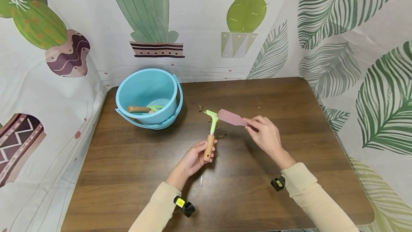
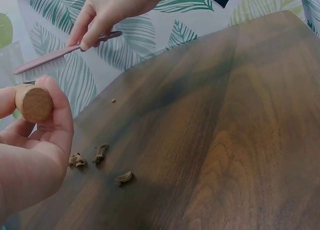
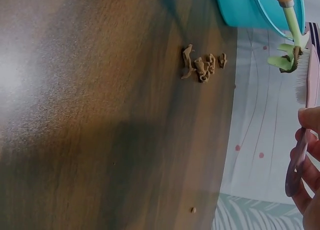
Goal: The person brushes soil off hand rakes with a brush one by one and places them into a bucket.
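My left hand [image 1: 193, 159] grips the wooden handle of a small garden hand tool [image 1: 209, 148], with its light green pronged head pointing up and away. In the right wrist view, brown dirt clings to that green head [image 3: 286, 59]. My right hand [image 1: 265, 135] pinches a pink brush [image 1: 231, 117] by its handle, thumb on top. The brush's pale bristles [image 3: 301, 84] face the green head and sit right at it. Below the tools, several crumbly brown clumps [image 2: 98, 153] lie on the table.
A light blue bucket [image 1: 138, 88] stands at the table's back left, its handle hanging down. Inside it lies another tool with a wooden handle [image 1: 137, 109] and a green head. The brown table [image 1: 135, 174] meets a plant-print cloth [image 1: 206, 28] at the back.
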The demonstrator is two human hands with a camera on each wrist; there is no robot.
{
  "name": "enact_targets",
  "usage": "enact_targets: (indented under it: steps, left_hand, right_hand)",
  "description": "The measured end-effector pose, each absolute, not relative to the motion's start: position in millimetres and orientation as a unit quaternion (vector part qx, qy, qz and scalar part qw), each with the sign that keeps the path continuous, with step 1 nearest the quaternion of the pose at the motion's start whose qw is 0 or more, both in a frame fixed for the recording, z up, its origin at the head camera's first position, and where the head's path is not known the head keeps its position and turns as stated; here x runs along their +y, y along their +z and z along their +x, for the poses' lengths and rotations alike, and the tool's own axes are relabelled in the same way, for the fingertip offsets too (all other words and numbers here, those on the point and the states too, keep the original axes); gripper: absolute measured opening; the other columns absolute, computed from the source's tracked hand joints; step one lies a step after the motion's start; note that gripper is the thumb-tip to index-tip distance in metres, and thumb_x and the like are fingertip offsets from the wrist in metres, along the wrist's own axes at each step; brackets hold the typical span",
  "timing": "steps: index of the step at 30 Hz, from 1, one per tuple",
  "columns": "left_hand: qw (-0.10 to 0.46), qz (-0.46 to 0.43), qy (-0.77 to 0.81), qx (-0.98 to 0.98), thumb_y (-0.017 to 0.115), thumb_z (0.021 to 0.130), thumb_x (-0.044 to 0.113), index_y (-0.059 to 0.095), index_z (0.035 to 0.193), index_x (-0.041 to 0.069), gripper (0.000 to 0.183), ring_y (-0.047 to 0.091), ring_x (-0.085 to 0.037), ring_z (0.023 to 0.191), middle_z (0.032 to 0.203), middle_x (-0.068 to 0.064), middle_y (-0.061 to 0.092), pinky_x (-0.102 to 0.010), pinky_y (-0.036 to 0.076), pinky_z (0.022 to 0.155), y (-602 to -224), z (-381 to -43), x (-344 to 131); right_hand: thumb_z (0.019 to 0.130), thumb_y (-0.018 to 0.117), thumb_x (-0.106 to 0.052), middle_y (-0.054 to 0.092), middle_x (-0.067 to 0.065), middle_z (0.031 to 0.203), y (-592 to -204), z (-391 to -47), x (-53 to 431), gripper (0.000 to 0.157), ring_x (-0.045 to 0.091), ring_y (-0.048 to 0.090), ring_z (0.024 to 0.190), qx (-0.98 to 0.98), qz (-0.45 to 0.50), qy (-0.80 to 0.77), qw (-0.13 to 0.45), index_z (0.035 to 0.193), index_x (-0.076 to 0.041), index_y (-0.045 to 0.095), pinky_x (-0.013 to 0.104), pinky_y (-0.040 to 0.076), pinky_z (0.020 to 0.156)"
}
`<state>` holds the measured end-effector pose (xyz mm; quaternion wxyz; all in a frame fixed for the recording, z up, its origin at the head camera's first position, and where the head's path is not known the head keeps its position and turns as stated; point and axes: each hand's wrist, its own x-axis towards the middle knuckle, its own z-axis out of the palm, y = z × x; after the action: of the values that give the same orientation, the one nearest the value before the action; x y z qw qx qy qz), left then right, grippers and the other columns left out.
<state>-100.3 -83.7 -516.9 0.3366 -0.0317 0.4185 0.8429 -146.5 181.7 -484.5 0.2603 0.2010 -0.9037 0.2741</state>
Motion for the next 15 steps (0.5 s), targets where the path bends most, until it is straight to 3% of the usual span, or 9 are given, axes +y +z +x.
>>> enact_targets:
  steps: [15]
  left_hand:
    - [0.332, -0.033, 0.841, 0.426, 0.037, 0.099, 0.021, 0.050, 0.125, 0.002, 0.034, 0.056, -0.010, 0.070, 0.085, 0.000, 0.060, -0.023, 0.048, 0.061, -517.5, -99.5, -83.6]
  right_hand:
    - [0.072, 0.075, -0.012, 0.066, 0.000, 0.082, -486.7, -143.4, 192.9, 0.028, 0.017, 0.055, 0.068, -0.911, 0.185, 0.262, 0.260, 0.100, -0.015, 0.073, 0.034, 0.042, 0.054]
